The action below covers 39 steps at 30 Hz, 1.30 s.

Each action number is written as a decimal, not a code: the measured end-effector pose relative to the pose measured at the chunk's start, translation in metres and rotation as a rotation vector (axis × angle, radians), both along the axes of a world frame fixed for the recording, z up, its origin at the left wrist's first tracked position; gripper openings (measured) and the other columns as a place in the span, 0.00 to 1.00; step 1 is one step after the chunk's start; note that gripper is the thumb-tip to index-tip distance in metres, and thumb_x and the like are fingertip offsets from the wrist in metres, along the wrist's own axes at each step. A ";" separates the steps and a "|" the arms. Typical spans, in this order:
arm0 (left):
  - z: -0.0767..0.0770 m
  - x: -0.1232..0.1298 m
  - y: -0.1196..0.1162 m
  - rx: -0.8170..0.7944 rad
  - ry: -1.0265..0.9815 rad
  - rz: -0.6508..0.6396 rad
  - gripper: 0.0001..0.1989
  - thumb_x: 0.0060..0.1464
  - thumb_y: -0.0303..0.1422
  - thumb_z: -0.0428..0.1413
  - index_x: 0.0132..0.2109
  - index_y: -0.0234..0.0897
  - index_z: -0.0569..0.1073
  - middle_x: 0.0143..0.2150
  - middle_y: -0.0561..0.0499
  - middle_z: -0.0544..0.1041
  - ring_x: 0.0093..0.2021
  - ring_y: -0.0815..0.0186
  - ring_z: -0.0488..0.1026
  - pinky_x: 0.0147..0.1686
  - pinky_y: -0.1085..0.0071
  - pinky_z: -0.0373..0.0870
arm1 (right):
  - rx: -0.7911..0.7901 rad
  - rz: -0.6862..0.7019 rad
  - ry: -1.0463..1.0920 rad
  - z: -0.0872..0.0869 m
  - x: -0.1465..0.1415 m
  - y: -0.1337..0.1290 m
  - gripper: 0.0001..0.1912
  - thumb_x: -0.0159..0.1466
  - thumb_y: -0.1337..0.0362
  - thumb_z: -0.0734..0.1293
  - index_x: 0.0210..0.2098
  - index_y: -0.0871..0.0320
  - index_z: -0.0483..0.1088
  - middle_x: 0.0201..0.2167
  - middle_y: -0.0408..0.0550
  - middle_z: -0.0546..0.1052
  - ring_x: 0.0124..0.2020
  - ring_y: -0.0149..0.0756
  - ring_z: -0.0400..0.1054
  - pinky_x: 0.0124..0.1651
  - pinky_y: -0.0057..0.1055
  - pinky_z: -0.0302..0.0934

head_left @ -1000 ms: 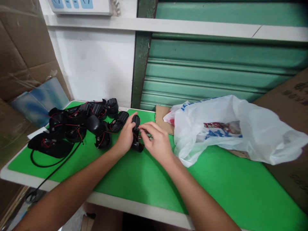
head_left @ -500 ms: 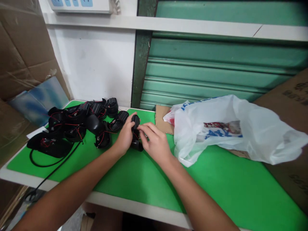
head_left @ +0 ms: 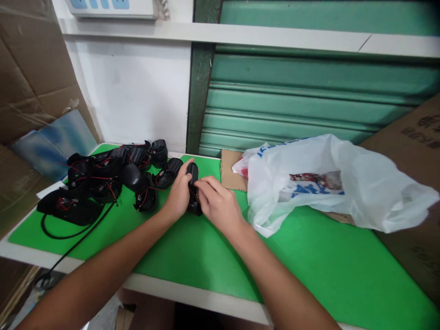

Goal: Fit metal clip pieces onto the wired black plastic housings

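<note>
My left hand (head_left: 178, 195) is wrapped round the left side of a black plastic part (head_left: 193, 172) and its thumb lies on it. The fingers of my right hand (head_left: 218, 199) are pinched together at the right side of the same part; whatever lies between the fingertips is too small to make out. More of the black part shows below, between the two hands. To the left of my left hand, several black housings (head_left: 132, 178) with thin red wires lie in a pile on the green mat (head_left: 199, 256).
A white plastic bag (head_left: 364, 183) with red items inside lies at the right, beside a piece of cardboard (head_left: 232, 169). A black cable (head_left: 74, 243) hangs over the left front edge. Cardboard boxes (head_left: 37, 59) stand at both sides. A green shutter (head_left: 292, 73) is behind.
The black part between my hands has tilted a little, and my right fingers have closed in nearer to it. The whole view has shifted slightly.
</note>
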<state>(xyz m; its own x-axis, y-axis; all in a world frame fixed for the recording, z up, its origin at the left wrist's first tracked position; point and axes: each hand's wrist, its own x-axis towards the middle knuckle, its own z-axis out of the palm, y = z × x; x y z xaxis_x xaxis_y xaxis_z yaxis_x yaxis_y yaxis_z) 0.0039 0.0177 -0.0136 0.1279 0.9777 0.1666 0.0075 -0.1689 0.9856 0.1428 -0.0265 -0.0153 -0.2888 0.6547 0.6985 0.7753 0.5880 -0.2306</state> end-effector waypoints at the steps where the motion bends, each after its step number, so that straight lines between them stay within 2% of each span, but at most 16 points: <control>1: 0.000 0.000 0.000 0.006 -0.006 -0.009 0.28 0.61 0.33 0.45 0.67 0.35 0.67 0.71 0.45 0.68 0.72 0.57 0.62 0.73 0.58 0.52 | -0.001 0.013 0.046 0.001 0.000 0.000 0.13 0.71 0.72 0.60 0.47 0.57 0.76 0.41 0.52 0.80 0.36 0.37 0.78 0.36 0.30 0.71; 6: 0.003 0.000 0.000 0.010 -0.055 -0.031 0.28 0.61 0.34 0.45 0.66 0.37 0.68 0.70 0.46 0.69 0.70 0.55 0.65 0.72 0.57 0.56 | -0.043 0.093 0.293 0.007 0.000 0.002 0.09 0.70 0.71 0.64 0.41 0.55 0.75 0.37 0.48 0.80 0.37 0.36 0.77 0.41 0.30 0.71; 11: 0.007 -0.001 -0.001 0.012 -0.043 -0.036 0.28 0.60 0.34 0.45 0.65 0.36 0.68 0.66 0.45 0.73 0.67 0.56 0.68 0.70 0.59 0.59 | -0.071 0.119 0.319 0.008 0.000 0.003 0.07 0.69 0.71 0.65 0.40 0.55 0.75 0.36 0.48 0.79 0.38 0.37 0.76 0.41 0.31 0.70; 15: 0.007 -0.001 -0.001 0.040 0.001 -0.025 0.28 0.60 0.33 0.44 0.65 0.34 0.68 0.67 0.43 0.71 0.68 0.56 0.66 0.71 0.58 0.58 | -0.024 0.054 0.135 0.008 0.003 0.002 0.07 0.71 0.69 0.64 0.41 0.56 0.74 0.36 0.49 0.79 0.38 0.39 0.74 0.42 0.34 0.67; 21: 0.006 -0.001 -0.004 0.130 0.134 -0.026 0.27 0.63 0.32 0.42 0.66 0.34 0.66 0.70 0.43 0.69 0.72 0.57 0.61 0.73 0.59 0.53 | 0.060 -0.071 -0.206 0.011 0.006 0.000 0.10 0.72 0.70 0.62 0.37 0.56 0.73 0.32 0.48 0.78 0.35 0.41 0.68 0.35 0.36 0.59; 27: 0.006 -0.001 -0.007 0.136 0.175 -0.051 0.28 0.64 0.32 0.42 0.69 0.35 0.64 0.72 0.44 0.66 0.72 0.57 0.61 0.73 0.59 0.52 | 0.063 -0.084 -0.245 0.010 0.005 0.001 0.11 0.69 0.72 0.63 0.32 0.55 0.70 0.29 0.47 0.75 0.33 0.41 0.64 0.32 0.37 0.54; 35: 0.010 0.000 -0.011 0.169 0.210 -0.039 0.28 0.65 0.32 0.41 0.69 0.31 0.63 0.72 0.41 0.65 0.74 0.58 0.58 0.74 0.59 0.52 | 0.133 -0.092 -0.287 0.011 0.002 -0.001 0.11 0.68 0.74 0.62 0.31 0.55 0.70 0.28 0.48 0.73 0.32 0.41 0.62 0.32 0.38 0.53; 39: 0.009 0.001 -0.010 0.170 0.144 -0.036 0.28 0.64 0.32 0.42 0.69 0.35 0.64 0.70 0.44 0.68 0.72 0.58 0.61 0.72 0.59 0.54 | 0.140 -0.102 -0.278 0.011 0.001 -0.001 0.12 0.69 0.74 0.62 0.32 0.55 0.70 0.29 0.48 0.73 0.33 0.41 0.62 0.33 0.37 0.54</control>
<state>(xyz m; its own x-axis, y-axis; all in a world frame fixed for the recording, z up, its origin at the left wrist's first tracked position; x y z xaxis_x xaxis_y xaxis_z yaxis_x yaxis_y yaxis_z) 0.0045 0.0077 -0.0049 0.1963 0.9315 0.3061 0.1372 -0.3352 0.9321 0.1438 -0.0278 -0.0042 -0.4190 0.5932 0.6875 0.8539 0.5148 0.0762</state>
